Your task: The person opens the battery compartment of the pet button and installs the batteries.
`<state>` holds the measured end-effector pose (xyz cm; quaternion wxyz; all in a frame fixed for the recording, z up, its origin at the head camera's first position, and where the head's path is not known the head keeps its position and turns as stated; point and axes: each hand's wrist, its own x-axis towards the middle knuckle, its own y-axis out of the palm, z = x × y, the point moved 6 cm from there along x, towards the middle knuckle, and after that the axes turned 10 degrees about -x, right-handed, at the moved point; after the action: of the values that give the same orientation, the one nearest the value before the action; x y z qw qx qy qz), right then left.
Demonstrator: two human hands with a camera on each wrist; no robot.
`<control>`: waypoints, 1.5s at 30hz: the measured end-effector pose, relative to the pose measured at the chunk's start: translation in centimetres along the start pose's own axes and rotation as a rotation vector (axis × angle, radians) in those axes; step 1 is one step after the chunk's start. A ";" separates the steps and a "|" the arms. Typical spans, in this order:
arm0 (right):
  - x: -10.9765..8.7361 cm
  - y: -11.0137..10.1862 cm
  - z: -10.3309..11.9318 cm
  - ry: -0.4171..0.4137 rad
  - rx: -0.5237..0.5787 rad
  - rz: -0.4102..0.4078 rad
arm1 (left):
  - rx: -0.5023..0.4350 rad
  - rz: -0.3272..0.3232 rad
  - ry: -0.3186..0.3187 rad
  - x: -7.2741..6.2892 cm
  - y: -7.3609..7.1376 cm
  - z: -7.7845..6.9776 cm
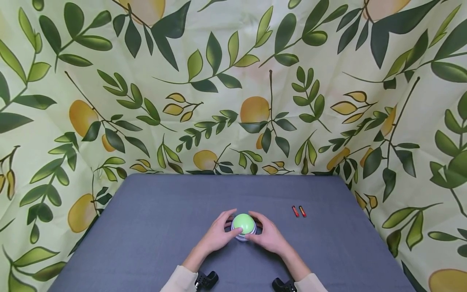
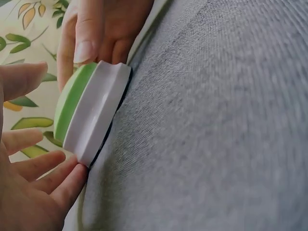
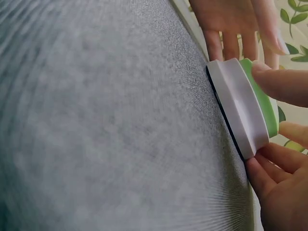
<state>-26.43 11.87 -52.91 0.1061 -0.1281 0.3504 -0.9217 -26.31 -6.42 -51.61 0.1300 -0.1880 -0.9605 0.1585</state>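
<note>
A round push button (image 1: pixel 243 224) with a green dome and a white base sits on the grey cloth between the two hands. At its left side, my left hand (image 1: pixel 219 233) has its fingers extended, with fingertips at the base (image 2: pixel 94 115); the thumb stands away from the dome in the left wrist view. My right hand (image 1: pixel 270 235) holds the button from the right, its thumb (image 3: pixel 276 84) at the dome's edge and its fingers against the white base. Each hand hides part of the button's side in the head view.
Two small red batteries (image 1: pixel 298 211) lie side by side to the right of the button. Grey cloth (image 1: pixel 175 202) covers the table. A leaf-and-fruit patterned curtain (image 1: pixel 226 101) hangs behind and at both sides. Black wrist cameras (image 1: pixel 206 280) sit on both wrists.
</note>
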 end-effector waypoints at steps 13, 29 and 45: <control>0.1 0.1 -0.3 0.024 0.012 0.003 | -0.033 -0.015 0.002 0.4 0.2 0.7; 0.0 -0.8 0.2 0.011 0.096 -0.016 | -0.120 -0.043 0.009 0.6 -0.1 0.2; 0.1 -3.1 2.4 0.027 0.213 -0.014 | -0.221 -0.047 0.011 0.1 -1.6 -6.0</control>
<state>-26.14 12.61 -49.02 0.1080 -0.1060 0.2508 -0.9561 -25.07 -6.25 -45.54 0.1173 -0.1794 -0.9756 0.0474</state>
